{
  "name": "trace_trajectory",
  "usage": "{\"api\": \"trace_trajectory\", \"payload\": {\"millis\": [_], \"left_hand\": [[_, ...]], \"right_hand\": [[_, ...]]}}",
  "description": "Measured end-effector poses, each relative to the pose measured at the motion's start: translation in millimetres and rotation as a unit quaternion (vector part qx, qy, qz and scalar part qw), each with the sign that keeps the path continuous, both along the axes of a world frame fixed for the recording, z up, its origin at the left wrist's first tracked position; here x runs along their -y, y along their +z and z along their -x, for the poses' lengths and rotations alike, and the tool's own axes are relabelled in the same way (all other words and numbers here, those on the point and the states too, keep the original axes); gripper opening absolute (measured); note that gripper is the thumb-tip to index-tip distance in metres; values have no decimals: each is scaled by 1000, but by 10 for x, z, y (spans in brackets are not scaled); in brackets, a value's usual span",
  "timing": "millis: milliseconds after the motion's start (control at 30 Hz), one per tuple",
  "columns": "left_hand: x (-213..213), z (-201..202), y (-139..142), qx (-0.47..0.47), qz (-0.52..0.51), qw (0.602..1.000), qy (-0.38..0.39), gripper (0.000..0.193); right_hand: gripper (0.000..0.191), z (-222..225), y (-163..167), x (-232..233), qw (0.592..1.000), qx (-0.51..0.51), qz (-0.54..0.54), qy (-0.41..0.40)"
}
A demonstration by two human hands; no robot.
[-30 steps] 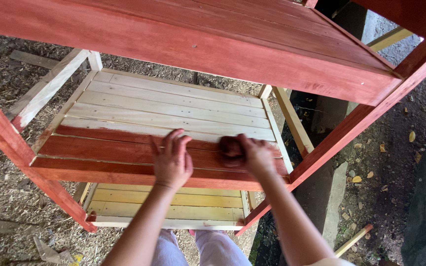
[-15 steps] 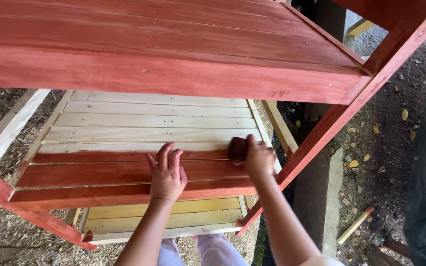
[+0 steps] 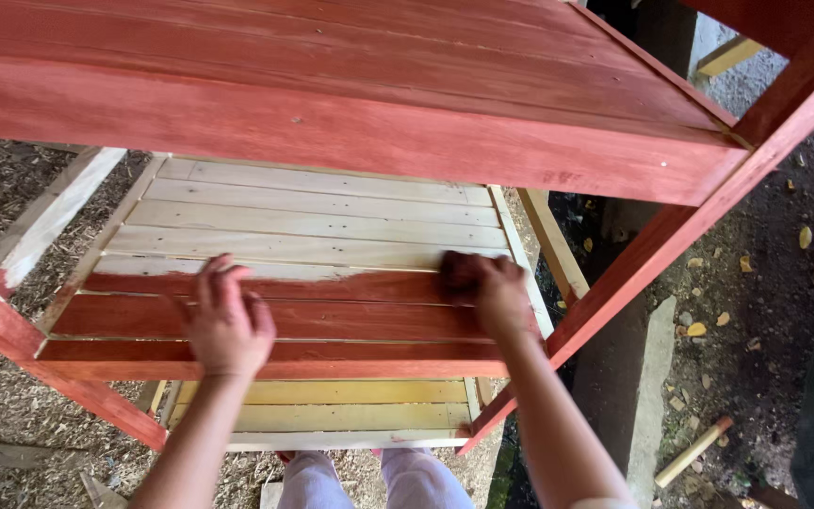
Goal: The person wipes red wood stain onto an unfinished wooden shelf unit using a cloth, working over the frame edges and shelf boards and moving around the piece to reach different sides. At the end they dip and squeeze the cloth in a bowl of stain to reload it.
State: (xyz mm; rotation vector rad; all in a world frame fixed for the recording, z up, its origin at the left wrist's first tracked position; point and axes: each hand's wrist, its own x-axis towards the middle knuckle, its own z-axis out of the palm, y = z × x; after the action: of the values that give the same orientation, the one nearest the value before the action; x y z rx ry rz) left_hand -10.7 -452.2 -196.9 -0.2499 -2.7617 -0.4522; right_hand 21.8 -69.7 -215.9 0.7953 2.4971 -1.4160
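I look down through a slatted wooden rack. Its top shelf (image 3: 350, 104) is stained red all over. The middle shelf (image 3: 313, 226) has bare pale slats at the back and red-stained slats at the front. My left hand (image 3: 226, 322) lies flat with fingers spread on the red front slats. My right hand (image 3: 484, 287) presses a dark stained rag (image 3: 457, 270) onto the slat at the boundary between red and bare wood, near the shelf's right end. A bare yellowish bottom shelf (image 3: 332, 415) shows below.
A red diagonal rack leg (image 3: 708, 207) runs down at the right, another (image 3: 68, 377) at the left. An unpainted wooden frame piece (image 3: 44, 221) lies left. A wooden stick (image 3: 694, 452) rests on dirt ground with dry leaves at the right.
My left hand has slid leftward along the red slats, away from my right hand. My right hand with the rag stays near the right end. My view has shifted.
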Motion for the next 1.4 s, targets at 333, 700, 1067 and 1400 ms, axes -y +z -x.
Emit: {"api": "trace_trajectory", "payload": {"millis": [333,700,1067,1400], "left_hand": [[347,151,-121,72,14,997,38,41],[421,152,-155,35,-120,991,50,58],[1382,333,-7,62,55,996,23,39],[1395,420,11,103,60,992,42,53]], "right_hand": [[96,537,423,1024,898,252,-274,235],[70,880,216,2633,923,21,-199,329],[67,233,135,-157,862,313,-386,100],[82,1468,30,2591,907,172,-257,287]]}}
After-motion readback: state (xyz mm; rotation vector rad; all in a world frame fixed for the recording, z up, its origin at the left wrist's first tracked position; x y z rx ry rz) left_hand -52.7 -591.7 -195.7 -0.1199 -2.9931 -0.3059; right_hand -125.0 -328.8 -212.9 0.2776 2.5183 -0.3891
